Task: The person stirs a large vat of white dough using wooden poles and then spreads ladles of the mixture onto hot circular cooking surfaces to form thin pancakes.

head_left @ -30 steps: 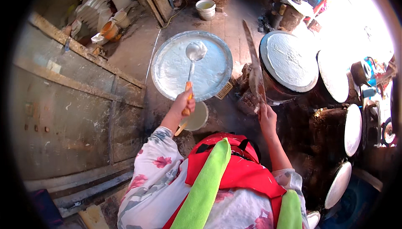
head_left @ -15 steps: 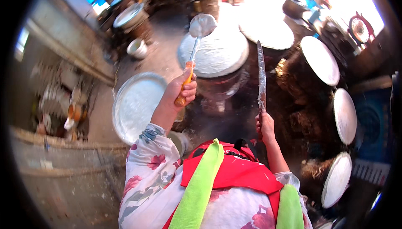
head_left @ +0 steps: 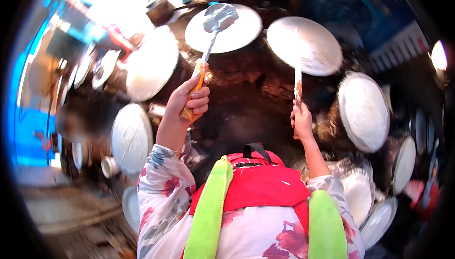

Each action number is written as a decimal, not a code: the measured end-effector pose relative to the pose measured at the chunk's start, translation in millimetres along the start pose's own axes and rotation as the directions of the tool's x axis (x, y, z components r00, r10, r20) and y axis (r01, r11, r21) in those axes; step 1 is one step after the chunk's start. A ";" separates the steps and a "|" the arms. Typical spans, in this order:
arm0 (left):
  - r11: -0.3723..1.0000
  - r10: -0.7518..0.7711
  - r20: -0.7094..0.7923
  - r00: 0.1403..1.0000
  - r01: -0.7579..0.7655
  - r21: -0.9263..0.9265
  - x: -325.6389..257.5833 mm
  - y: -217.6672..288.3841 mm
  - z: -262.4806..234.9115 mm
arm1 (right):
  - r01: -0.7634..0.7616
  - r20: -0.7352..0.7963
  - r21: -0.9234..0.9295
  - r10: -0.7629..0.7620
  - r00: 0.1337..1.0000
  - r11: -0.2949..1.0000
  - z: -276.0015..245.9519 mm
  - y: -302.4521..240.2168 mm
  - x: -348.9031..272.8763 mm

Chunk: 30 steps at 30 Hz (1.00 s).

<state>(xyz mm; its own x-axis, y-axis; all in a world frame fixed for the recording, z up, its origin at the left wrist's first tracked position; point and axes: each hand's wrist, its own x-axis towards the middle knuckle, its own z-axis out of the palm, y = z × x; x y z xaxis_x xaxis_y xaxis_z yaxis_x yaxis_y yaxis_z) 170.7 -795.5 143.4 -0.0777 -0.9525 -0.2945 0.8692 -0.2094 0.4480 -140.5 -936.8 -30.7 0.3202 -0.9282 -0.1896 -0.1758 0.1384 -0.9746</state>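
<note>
My left hand (head_left: 193, 99) is wrapped round the orange handle of a ladle (head_left: 221, 17), held up with its round, whitish-grey coated head over a round white disc (head_left: 246, 28). In my right hand (head_left: 302, 119) is a long, narrow flat blade (head_left: 297, 81), pointing away from me. Its tip looks pale and overlaps another white disc (head_left: 316, 53); whether it touches cannot be told. Both tools appear smeared with something white.
More round white discs stand around me, one at the left (head_left: 131, 138) and one at the right (head_left: 364, 112). A dark pot (head_left: 160, 12) sits at the far left of centre. A blue poster (head_left: 353, 10) hangs at the far right. Strong light washes out the upper left.
The view has swung to the right, so the discs have shifted left and others have come in. Both hands keep hold of the ladle and the blade.
</note>
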 end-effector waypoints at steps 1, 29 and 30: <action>0.999 -0.043 -0.002 0.999 0.043 0.030 21.1 0.4 10.1 | -0.017 -0.074 -0.001 0.017 0.997 1.000 -13.5 -1.9 8.0; -0.515 0.003 0.284 0.959 -0.242 0.822 445.7 -65.9 1.2 | -0.431 -0.665 -0.521 -0.035 0.746 0.737 -8.6 -21.3 165.1; -0.531 0.044 0.289 0.956 -0.223 0.818 451.8 -55.5 -7.9 | -0.430 -0.680 -0.514 -0.047 0.732 0.743 -10.8 -18.4 164.4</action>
<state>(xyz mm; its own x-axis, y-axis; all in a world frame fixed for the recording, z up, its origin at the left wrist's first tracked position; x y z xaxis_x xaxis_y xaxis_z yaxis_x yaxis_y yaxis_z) 91.2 -1212.5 -21.2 -0.1768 -0.9841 -0.0177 -0.8434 0.1422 0.5182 -94.7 -1095.6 -42.7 -0.3899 -0.9208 -0.0126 -0.7465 0.3241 -0.5811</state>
